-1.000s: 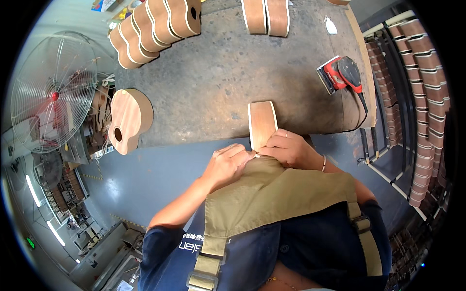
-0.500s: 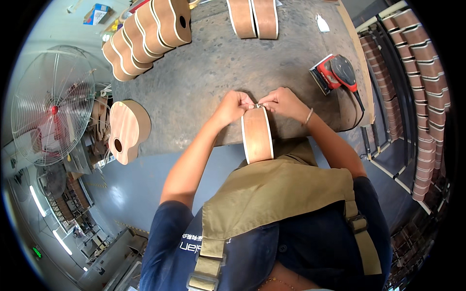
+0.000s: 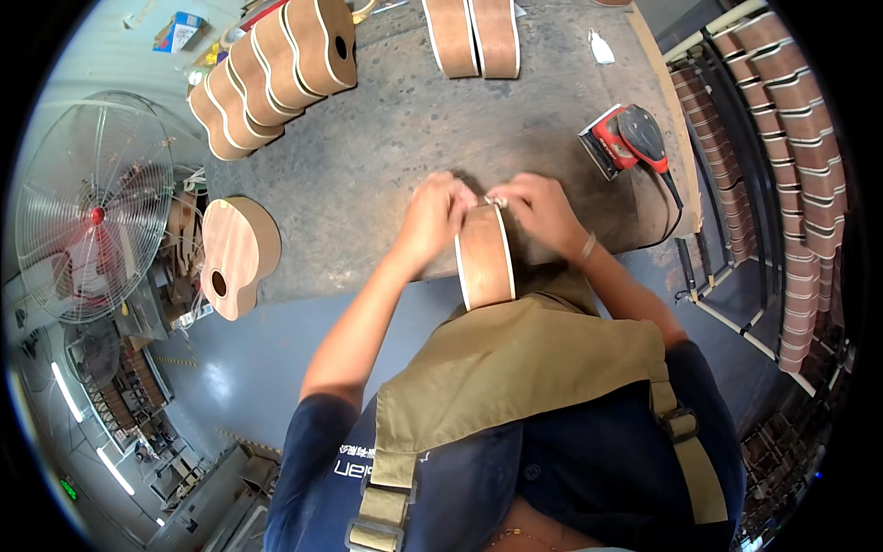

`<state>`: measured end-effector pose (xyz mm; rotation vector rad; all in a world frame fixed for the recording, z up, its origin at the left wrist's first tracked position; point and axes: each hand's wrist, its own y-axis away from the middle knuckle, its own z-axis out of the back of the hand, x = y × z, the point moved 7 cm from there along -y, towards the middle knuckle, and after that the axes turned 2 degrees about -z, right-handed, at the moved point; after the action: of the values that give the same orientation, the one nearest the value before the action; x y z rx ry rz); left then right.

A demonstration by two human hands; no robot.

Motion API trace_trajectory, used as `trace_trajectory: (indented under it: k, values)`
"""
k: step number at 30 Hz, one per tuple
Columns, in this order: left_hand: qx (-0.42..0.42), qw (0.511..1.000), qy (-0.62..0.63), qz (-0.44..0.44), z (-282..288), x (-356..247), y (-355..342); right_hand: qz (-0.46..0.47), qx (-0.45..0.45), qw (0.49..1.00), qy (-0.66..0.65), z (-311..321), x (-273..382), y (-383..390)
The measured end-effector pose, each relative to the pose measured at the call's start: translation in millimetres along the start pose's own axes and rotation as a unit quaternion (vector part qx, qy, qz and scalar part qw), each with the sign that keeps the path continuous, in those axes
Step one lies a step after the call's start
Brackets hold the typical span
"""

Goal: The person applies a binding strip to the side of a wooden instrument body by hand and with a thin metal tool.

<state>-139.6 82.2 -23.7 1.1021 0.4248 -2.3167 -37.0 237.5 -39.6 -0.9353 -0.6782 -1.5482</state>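
A ukulele body (image 3: 485, 258) stands on edge between my apron and the workbench, its brown side with white binding facing up. My left hand (image 3: 436, 210) is closed at the left of its far end, fingertips curled in, and what they hold is hidden. At the right of that end my right hand (image 3: 543, 210) is closed too, its fingers blurred by motion. A tiny pale scrap (image 3: 497, 201) shows at its fingertips, too small to name.
On the workbench (image 3: 368, 212) lie a red and black sander (image 3: 625, 143) with a cord, a white bottle (image 3: 601, 48), a single ukulele body (image 3: 239, 258) at left, and several more (image 3: 276, 74) at far left. A rack (image 3: 727, 304) stands right, a fan (image 3: 97, 216) left.
My hands have drawn slightly apart at the far end of the ukulele body, the right one blurred. The whole view has shifted a little.
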Motion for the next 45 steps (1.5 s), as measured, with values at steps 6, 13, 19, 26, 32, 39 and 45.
trace_trajectory:
  k: [6, 13, 19, 26, 32, 39, 45]
  values:
    - [0.136, 0.960, 0.125, 0.209, -21, 39, -3, -0.107, 0.129, 0.984, -0.060, -26, -42, -6]
    - [-0.005, 0.989, -0.065, -0.132, 16, -82, 88, 0.092, 0.041, 0.993, 0.053, 17, 84, 84]
    - [0.011, 0.978, -0.060, -0.202, 14, -92, 117, 0.153, 0.035, 0.987, 0.023, 27, 112, 103]
    - [-0.110, 0.990, 0.078, -0.040, 32, -52, 74, -0.029, -0.149, 0.988, -0.040, 35, 85, 63]
    - [-0.074, 0.997, 0.036, 0.001, 63, -29, 58, 0.087, -0.114, 0.988, 0.066, 6, 93, 14]
    - [-0.112, 0.990, -0.075, -0.050, 58, -30, 80, 0.116, -0.031, 0.991, 0.053, -9, 90, 10]
    - [-0.168, 0.957, -0.149, -0.183, 34, -66, 139, 0.242, -0.046, 0.962, 0.116, -14, 112, 77]
